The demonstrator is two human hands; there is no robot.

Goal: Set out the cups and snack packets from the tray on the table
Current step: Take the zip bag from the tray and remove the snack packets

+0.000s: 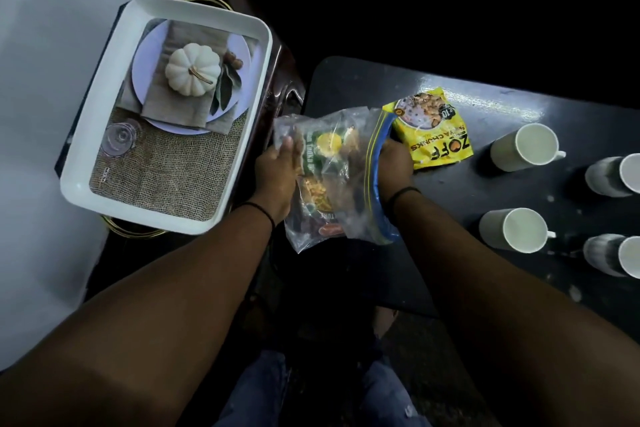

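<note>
It looked like a home sitting room: a low dark table (450, 191) held white mugs (526, 147), with a serving tray (104, 135) beside it.

The yellow packet (431, 128) reads "ZOFF" and "SOYA CHUNKS"; the bagged packets' print is unreadable.
</note>
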